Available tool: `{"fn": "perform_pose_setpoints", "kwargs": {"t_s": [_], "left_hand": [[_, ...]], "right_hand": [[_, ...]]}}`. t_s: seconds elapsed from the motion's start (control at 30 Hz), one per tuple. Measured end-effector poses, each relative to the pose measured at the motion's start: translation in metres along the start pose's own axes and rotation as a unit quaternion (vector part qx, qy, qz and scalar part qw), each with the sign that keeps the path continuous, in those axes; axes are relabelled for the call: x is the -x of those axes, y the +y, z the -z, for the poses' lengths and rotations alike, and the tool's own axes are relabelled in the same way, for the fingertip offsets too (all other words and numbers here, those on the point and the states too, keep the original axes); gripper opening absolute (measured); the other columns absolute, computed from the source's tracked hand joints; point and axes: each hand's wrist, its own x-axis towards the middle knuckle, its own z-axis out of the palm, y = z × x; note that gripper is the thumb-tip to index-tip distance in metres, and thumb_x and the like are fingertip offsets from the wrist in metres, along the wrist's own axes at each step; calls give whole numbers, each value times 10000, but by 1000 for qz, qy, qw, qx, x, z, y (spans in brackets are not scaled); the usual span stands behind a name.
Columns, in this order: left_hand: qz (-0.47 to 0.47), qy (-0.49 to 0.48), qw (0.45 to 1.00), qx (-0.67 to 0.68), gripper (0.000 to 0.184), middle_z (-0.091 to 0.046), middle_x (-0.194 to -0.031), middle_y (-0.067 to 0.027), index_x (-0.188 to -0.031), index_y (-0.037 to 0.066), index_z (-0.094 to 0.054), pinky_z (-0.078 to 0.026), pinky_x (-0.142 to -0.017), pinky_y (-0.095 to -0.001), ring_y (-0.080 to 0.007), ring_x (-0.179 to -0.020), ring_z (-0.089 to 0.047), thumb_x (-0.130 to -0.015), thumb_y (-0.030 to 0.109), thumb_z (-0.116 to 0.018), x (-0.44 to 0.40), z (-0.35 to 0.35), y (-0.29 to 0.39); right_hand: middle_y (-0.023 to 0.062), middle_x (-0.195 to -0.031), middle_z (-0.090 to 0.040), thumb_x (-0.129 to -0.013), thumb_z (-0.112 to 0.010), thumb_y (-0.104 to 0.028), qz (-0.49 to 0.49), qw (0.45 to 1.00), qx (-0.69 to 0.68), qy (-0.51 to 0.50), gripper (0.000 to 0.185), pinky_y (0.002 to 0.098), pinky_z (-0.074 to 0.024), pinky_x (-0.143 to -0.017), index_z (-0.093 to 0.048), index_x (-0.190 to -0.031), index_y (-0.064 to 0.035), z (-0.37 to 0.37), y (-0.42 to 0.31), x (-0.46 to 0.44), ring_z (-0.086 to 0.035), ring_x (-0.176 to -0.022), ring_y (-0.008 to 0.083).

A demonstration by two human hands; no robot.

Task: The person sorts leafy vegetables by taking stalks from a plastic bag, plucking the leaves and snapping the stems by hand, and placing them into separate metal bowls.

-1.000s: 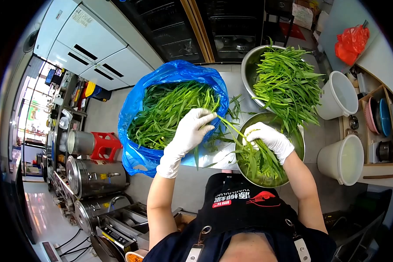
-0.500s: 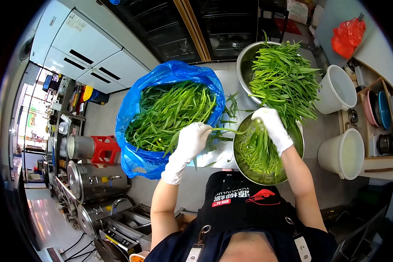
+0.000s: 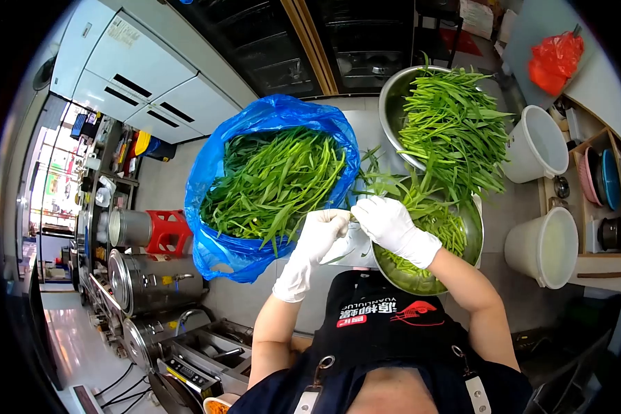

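Observation:
White gloves cover both hands, which meet over the gap between the blue bag and the front bowl. My left hand [image 3: 322, 234] is closed at the end of a leafy green stalk. The right one, my right hand [image 3: 388, 222], pinches the same water spinach stalk [image 3: 395, 185] close by, and its leaves trail up and right over the bowl. Fingers partly hide the stem. Cut stems lie in the front metal bowl [image 3: 472, 238], below my right forearm. Long uncut greens [image 3: 276, 183] fill the blue plastic bag [image 3: 272, 110] left of my hands.
A second metal bowl [image 3: 394, 114] behind is heaped with leafy greens [image 3: 455, 124]. Two white buckets [image 3: 537, 141] stand at the right, near a shelf with basins [image 3: 608, 176]. At left are a red stool [image 3: 169, 232] and steel pots [image 3: 152, 283]. Loose leaves lie on the metal table [image 3: 372, 121].
My right hand has moved left from above the front bowl to beside my left hand. The stalk, earlier stretched between the hands, is now gripped close together. My left hand shifted slightly right and down.

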Motion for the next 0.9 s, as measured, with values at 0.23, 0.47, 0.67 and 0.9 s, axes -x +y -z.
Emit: {"fn": "perform_pose_setpoints", "kwargs": {"t_s": [0.23,0.47,0.67,0.9], "left_hand": [[-157,-36,985,-59,218,-583,-755,33,-1071,-1,-703,-388,-641,-205,-46,-695,-477,-925,129,-607,-5,-35,-14],[-385,-28,831,-401,301,-699,-986,-134,-1090,66,-709,-506,-804,-358,-300,-893,-654,-876,273,-666,-26,-42,-41],[-249,228,593,-731,60,-599,-729,-88,-714,97,-641,-482,-608,-367,-263,-721,-610,-759,83,-605,-47,39,-18],[-207,244,492,-809,92,-600,-676,-91,-711,85,-670,-500,-613,-404,-284,-689,-618,-763,155,-643,-58,63,-31]], "right_hand": [[93,-871,-676,-849,-642,-58,-281,895,-337,81,90,283,-504,-714,-663,-916,-2,21,12,23,-652,-772,200],[22,-882,-680,-938,-564,-116,-444,786,-385,192,132,194,-433,-668,-659,-969,-29,119,87,77,-571,-744,66],[82,-855,-632,-956,-578,-181,-400,668,-565,273,193,320,-504,-781,-597,-1015,2,121,109,125,-621,-807,194],[87,-791,-593,-955,-545,-134,-398,637,-624,214,164,339,-541,-731,-592,-982,21,90,75,90,-594,-711,178]]}}
